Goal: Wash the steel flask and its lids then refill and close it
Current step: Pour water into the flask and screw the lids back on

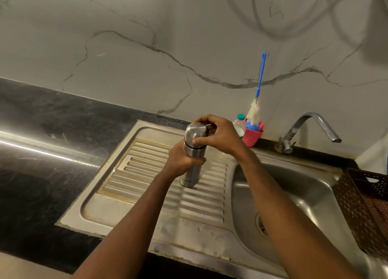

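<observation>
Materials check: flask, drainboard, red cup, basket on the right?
The flask looks like brushed steel: satin sheen, streaked highlights; its lid matches. The drainboard looks like stainless steel, dull and stained, with pressed ribs. The red cup looks like plastic: matte, even colour. The basket is probably moulded plastic, going by its regular perforated wall.

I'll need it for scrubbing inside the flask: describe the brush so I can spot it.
Find the tap behind the sink. Left of it stands a red cup. The brush sticks up from it, the only thing with a long blue handle.
</observation>
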